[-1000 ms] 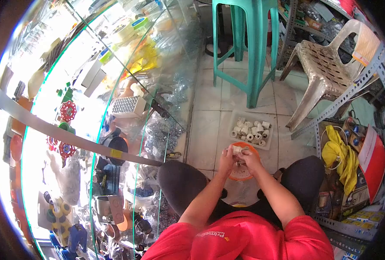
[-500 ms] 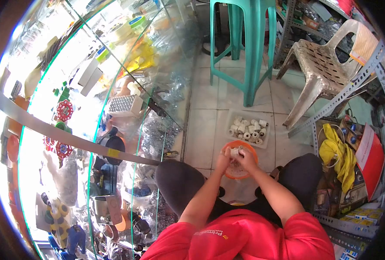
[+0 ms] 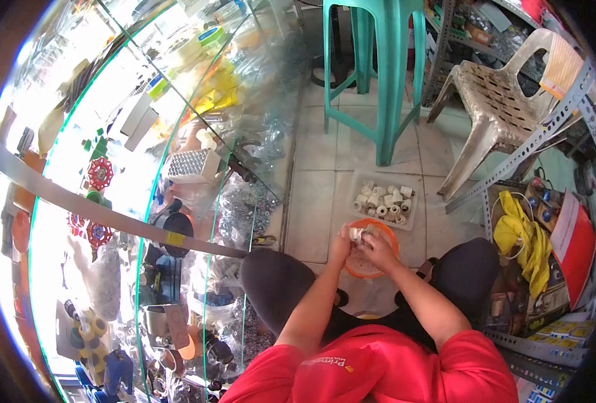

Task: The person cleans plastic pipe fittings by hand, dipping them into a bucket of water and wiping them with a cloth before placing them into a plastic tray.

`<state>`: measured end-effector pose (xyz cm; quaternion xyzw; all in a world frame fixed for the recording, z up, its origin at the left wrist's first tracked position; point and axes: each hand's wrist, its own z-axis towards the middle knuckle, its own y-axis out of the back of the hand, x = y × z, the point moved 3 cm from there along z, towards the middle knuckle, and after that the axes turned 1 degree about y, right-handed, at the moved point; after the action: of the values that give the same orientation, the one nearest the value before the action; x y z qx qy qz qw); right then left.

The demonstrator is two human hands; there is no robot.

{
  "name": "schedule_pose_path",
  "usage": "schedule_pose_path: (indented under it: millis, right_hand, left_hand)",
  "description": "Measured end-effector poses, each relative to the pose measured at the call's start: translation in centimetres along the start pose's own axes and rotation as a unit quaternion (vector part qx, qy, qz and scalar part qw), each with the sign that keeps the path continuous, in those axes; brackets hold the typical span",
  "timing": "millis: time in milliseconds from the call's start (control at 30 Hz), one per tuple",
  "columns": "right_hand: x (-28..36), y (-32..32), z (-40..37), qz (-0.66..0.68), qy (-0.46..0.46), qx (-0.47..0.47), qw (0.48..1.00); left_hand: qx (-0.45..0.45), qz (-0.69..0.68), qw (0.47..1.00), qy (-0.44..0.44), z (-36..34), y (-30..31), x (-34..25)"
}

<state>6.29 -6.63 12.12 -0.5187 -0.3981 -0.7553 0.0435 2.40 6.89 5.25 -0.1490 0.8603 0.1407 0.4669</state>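
A white pipe fitting (image 3: 357, 234) is held between both my hands, above an orange basin (image 3: 369, 275) on the floor. My left hand (image 3: 341, 246) grips its left side with curled fingers. On the other side, my right hand (image 3: 378, 250) has its fingers closed against the fitting and covers part of it. What looks like cloudy water fills the basin's bottom. Just beyond stands a clear plastic tray (image 3: 410, 222) holding several white pipe fittings (image 3: 382, 199), some with dark or metal openings.
A glass display case (image 3: 207, 269) packed with hardware runs along the left. A green stool (image 3: 386, 101) and a worn plastic chair (image 3: 492, 101) stand ahead on the tiled floor (image 3: 311, 201). A metal shelf (image 3: 513, 164) with a yellow cloth (image 3: 519, 235) is at the right.
Both hands have shifted slightly left and turned a little, and more of the white fitting shows between them. The tray and basin stay in place.
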Motion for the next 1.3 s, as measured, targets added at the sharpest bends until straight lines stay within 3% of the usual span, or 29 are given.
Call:
schedule_pose_path:
  millis: [33, 67, 100, 133, 200, 300, 333, 400, 500, 600, 700, 767, 800, 833, 867, 900, 933, 1000, 1100, 1200, 1300]
  right_hand:
    - [-0.1, -0.1, 0.1, -0.047, 0.036, -0.007, 0.998]
    - [-0.2, -0.1, 0.2, -0.094, 0.072, -0.014, 0.993]
    - [0.1, -0.1, 0.3, -0.139, 0.107, -0.021, 0.984]
    - [0.1, -0.1, 0.3, -0.141, 0.073, -0.002, 0.987]
    - [-0.1, 0.2, 0.1, -0.144, 0.002, 0.034, 0.989]
    - [-1.8, 0.1, 0.6, 0.032, -0.104, 0.076, 0.991]
    - [-2.3, 0.1, 0.8, 0.166, -0.205, 0.086, 0.961]
    - [-2.8, 0.4, 0.7, 0.414, -0.387, 0.100, 0.818]
    - [-3.6, 0.7, 0.7, 0.499, -0.395, 0.055, 0.769]
    - [-4.7, 0.0, 1.1, 0.527, -0.366, 0.065, 0.764]
    - [-4.0, 0.2, 1.1, 0.526, -0.374, -0.001, 0.764]
    - [-4.2, 0.2, 1.2, 0.528, -0.387, -0.035, 0.755]
    - [-4.6, -0.1, 1.1, 0.530, -0.393, -0.053, 0.750]
    - [-5.0, -0.1, 1.1, 0.407, -0.369, -0.035, 0.834]
    - [-5.3, 0.0, 1.0, 0.276, -0.336, -0.017, 0.900]
    - [-5.8, -0.1, 0.9, 0.139, -0.295, 0.001, 0.945]
    - [-6.9, -1.0, 0.8, 0.061, -0.258, 0.028, 0.964]
    - [-8.4, -2.8, 0.1, -0.096, -0.179, 0.079, 0.976]
    - [-7.2, -3.4, -1.7, -0.144, -0.274, 0.113, 0.944]
    - [-6.7, -3.8, -2.0, -0.140, -0.294, 0.256, 0.910]
    - [-7.0, -4.4, -2.4, -0.142, -0.271, 0.276, 0.911]
  left_hand:
    - [0.012, 0.024, 0.998, 0.065, -0.2, 0.1, 0.0]
    - [0.003, 0.156, 0.987, 0.030, -0.5, 0.1, -0.3]
    - [-0.006, 0.183, 0.983, 0.013, -0.9, 0.1, -0.6]
    - [-0.016, 0.211, 0.977, -0.003, -1.2, 0.1, -0.9]
    - [-0.033, 0.063, 0.998, -0.002, -1.7, -0.4, -1.3]
    - [-0.023, 0.059, 0.990, -0.126, -0.1, -1.1, 1.2]
    - [-0.020, 0.068, 0.983, -0.168, -0.5, -1.0, 0.6]
    - [-0.002, 0.084, 0.972, -0.220, -2.1, -1.1, -1.4]
    - [0.058, 0.001, 0.980, -0.191, -4.5, -1.5, -5.3]
    - [0.108, -0.102, 0.980, -0.130, -4.0, -1.5, -4.5]
    - [0.079, -0.178, 0.969, -0.150, -2.8, -1.7, -3.4]
    - [0.005, -0.005, 0.969, -0.248, -2.3, -0.9, -3.4]
    - [0.018, -0.075, 0.970, -0.232, -2.4, -0.5, -3.6]
    - [0.029, -0.146, 0.965, -0.216, -2.4, -0.2, -3.7]
    - [0.087, -0.365, 0.918, -0.127, -2.2, -0.2, -3.8]
    - [0.141, -0.562, 0.814, -0.031, -2.3, -0.4, -4.1]
    - [0.140, -0.565, 0.813, -0.023, -2.4, -0.5, -4.3]
    - [0.138, -0.570, 0.810, -0.007, -2.4, -0.8, -4.7]
    - [0.148, -0.562, 0.814, 0.016, -1.4, -1.4, -4.0]
    - [0.121, -0.475, 0.870, 0.054, 1.4, -2.0, -2.6]
    - [0.030, -0.401, 0.907, 0.125, 6.6, -1.9, -0.8]
